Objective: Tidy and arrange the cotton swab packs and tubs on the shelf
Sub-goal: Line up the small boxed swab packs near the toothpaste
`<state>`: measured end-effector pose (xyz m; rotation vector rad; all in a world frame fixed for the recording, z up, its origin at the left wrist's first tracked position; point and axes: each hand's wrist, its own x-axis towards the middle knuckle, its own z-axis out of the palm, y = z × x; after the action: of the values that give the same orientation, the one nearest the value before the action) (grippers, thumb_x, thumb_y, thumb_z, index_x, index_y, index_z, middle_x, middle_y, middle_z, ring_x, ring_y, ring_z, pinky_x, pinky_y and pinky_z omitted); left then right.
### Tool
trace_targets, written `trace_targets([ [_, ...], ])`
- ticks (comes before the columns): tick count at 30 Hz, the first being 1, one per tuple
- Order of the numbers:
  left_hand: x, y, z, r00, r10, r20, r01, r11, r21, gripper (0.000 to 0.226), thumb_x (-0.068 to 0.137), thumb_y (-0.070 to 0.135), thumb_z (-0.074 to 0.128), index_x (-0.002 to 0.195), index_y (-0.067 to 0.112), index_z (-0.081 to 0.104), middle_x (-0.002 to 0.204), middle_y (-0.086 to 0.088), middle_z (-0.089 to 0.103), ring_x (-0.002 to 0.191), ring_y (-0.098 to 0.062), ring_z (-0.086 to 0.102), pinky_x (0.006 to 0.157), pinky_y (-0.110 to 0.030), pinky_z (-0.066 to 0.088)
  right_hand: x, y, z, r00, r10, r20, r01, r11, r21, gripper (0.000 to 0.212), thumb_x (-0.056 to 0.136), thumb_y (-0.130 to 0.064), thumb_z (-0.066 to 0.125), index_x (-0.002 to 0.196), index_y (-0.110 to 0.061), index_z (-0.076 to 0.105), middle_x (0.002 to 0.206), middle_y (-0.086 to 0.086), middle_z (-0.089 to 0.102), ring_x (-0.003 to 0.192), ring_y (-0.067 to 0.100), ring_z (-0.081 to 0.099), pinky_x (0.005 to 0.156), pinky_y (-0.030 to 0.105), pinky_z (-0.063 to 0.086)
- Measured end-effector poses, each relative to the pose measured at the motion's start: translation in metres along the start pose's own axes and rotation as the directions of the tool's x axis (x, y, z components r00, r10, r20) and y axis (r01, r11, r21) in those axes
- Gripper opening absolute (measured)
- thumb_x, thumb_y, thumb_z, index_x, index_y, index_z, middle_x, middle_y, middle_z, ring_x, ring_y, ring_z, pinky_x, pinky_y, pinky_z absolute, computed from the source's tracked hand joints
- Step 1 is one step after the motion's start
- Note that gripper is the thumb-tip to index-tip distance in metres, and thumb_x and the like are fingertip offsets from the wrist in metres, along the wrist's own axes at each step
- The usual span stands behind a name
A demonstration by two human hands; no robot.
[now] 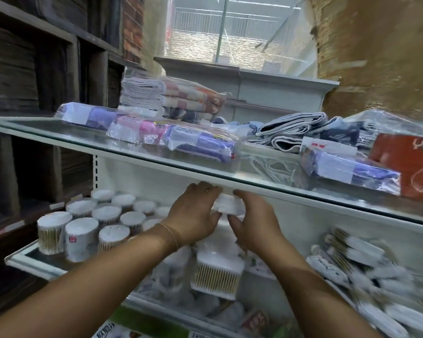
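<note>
White cotton under clear film fills the grip: a cotton swab pack (228, 206) is clamped between the left hand (193, 213) and the right hand (254, 222). Both hands curl their fingers round its ends. It is held in the air at the centre of the frame, just below the front edge of the glass shelf (66, 129).

Directly beneath the hands a second pack (216, 274) stands with its wooden sticks showing, on loose film-wrapped packs. At centre left the cotton swab tubs (83, 225) stand upright in close rows on the lower shelf (29, 262). At lower right a heap of packs (364, 272) lies slumped and blurred. Packaged towels (200, 142) lie on the glass shelf above.

The risks look plain enough. The film is probably slick, so a loose hold could drop the pack onto those below. Lifting it any higher could knock it against the glass edge. The left forearm passes near the tubs, and a sideways sweep might topple the front row. The heap at right seems ready to slide if nudged.
</note>
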<state>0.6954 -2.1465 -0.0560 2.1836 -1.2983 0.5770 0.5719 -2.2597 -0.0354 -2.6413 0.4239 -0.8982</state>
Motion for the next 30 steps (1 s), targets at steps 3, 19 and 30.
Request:
trace_targets([
  [3,0.005,0.018,0.004,0.997,0.079,-0.012,-0.08,0.994,-0.077,0.04,0.088,0.041,0.057,0.125,0.027,0.057,0.12,0.001,0.062,0.106,-0.021,0.055,0.089,-0.035,0.046,-0.01,0.012,-0.022,0.999,0.051,0.005,-0.051,0.998,-0.028,0.031,0.089,-0.022,0.065,0.12,-0.018,0.067,0.116,0.008,0.07,0.109,0.03,0.062,0.088,0.032,0.046],
  [19,0.014,0.072,0.035,0.953,0.241,0.185,-0.211,0.963,-0.165,0.047,0.087,0.051,0.063,0.126,0.026,0.057,0.115,0.003,0.06,0.101,-0.017,0.057,0.087,-0.033,0.048,-0.043,0.088,-0.065,0.962,0.206,0.179,-0.182,0.973,-0.143,0.031,0.086,-0.044,0.069,0.113,-0.036,0.056,0.104,-0.011,0.064,0.083,0.009,0.058,0.057,0.009,0.032],
  [30,0.008,0.084,0.037,0.935,0.262,0.238,-0.241,0.964,-0.114,0.046,0.084,0.049,0.066,0.123,0.025,0.06,0.113,0.002,0.062,0.101,-0.018,0.056,0.084,-0.029,0.046,-0.059,0.102,-0.059,0.958,0.206,0.198,-0.186,0.976,-0.114,0.031,0.083,-0.042,0.073,0.111,-0.032,0.063,0.103,-0.01,0.064,0.086,0.011,0.06,0.074,0.025,0.044],
])
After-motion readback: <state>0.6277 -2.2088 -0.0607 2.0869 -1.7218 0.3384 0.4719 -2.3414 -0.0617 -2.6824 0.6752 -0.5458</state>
